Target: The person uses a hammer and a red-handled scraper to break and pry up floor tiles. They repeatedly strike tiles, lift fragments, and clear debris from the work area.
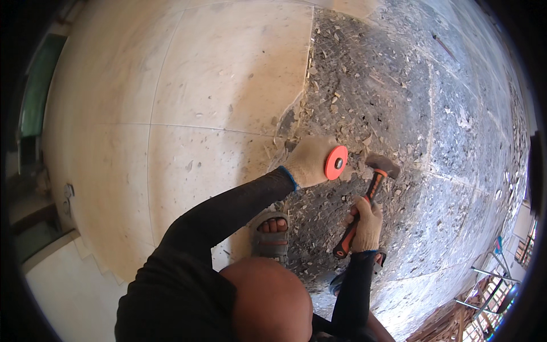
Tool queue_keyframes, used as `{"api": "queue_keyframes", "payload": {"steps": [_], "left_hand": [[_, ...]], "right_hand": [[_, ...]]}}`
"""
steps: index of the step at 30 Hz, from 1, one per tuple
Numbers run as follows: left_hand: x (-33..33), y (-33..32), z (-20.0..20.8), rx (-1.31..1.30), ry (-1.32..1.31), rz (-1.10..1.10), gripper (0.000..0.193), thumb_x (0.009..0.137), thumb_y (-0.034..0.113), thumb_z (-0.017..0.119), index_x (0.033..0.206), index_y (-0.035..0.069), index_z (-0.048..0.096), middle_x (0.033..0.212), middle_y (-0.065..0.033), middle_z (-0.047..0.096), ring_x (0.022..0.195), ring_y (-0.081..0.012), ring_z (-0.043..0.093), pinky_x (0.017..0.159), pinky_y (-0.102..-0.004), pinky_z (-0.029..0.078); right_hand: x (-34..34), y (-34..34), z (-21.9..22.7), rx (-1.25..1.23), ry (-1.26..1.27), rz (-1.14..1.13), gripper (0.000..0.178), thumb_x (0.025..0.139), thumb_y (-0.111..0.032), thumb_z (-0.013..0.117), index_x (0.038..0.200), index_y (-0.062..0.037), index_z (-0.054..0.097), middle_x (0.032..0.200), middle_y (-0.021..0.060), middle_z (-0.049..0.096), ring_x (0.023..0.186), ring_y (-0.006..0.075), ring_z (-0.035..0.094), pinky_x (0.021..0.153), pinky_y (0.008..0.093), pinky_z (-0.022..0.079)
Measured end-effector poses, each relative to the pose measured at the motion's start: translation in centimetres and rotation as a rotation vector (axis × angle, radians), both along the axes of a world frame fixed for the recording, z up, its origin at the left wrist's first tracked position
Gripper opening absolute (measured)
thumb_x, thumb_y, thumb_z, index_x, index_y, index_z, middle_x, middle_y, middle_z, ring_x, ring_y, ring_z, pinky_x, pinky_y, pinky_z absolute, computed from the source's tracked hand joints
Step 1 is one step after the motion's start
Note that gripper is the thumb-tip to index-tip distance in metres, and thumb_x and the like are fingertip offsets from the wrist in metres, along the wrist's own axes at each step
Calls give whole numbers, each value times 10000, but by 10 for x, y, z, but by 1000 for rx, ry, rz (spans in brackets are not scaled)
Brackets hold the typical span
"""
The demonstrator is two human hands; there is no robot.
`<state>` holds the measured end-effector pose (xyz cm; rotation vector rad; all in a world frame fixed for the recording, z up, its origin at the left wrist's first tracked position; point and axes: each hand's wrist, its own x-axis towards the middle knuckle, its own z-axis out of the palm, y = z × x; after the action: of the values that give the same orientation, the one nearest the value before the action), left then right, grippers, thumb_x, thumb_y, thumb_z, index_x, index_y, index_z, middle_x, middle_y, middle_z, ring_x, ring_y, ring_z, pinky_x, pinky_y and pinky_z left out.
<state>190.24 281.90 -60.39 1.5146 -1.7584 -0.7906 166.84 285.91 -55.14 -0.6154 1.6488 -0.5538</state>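
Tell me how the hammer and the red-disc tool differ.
The hammer shows a dark head and long black-and-orange handle; the red-disc tool shows mainly a flat round guard around a metal end. The hammer is in the right hand, the red-disc tool in the left hand. Both are gripped by gloved hands.

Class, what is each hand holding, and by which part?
Right hand: a hammer, mid-handle. Left hand: a tool, probably a chisel, just below its red guard.

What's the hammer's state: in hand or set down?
In hand: the gloved right hand is closed around the hammer handle, which shows on both sides of it.
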Motion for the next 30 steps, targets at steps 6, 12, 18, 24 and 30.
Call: {"api": "queue_keyframes", "payload": {"steps": [6,12,18,24,30], "left_hand": [[14,-5,-6,-65,126,63,279,825,217,833,1016,68,696,964,-175,721,945,-410,710,820,-492,573],[19,-17,-13,-8,158,97,305,855,191,820,1107,67,702,1031,-179,737,1005,-404,716,874,-482,580],[21,-25,-13,66,187,16,314,889,215,800,1149,71,700,1100,-191,751,1049,-417,714,882,-488,579],[18,-26,-20,102,129,94,373,907,252,804,1204,75,663,1094,-194,744,1066,-418,707,898,-492,577],[18,-25,-21,83,126,122,371,904,244,802,1208,80,665,1119,-190,742,1070,-418,705,896,-493,576]], "right_hand": [[16,-24,60,-572,105,-163,249,1021,-103,663,1221,28,592,859,63,640,649,163,658,613,303,558],[28,-14,95,-785,-87,-207,107,1048,-92,618,1143,-62,578,819,11,586,603,90,530,534,274,465],[38,-3,62,-184,252,409,101,1008,-110,670,1081,-49,637,757,-3,588,590,85,593,501,269,487],[12,-41,141,-630,47,-161,231,1061,-264,666,1145,-51,635,737,-27,547,531,67,480,474,241,410],[49,-44,110,-748,13,-369,233,1104,-306,627,971,-115,639,702,4,557,565,100,496,530,293,428]]}}
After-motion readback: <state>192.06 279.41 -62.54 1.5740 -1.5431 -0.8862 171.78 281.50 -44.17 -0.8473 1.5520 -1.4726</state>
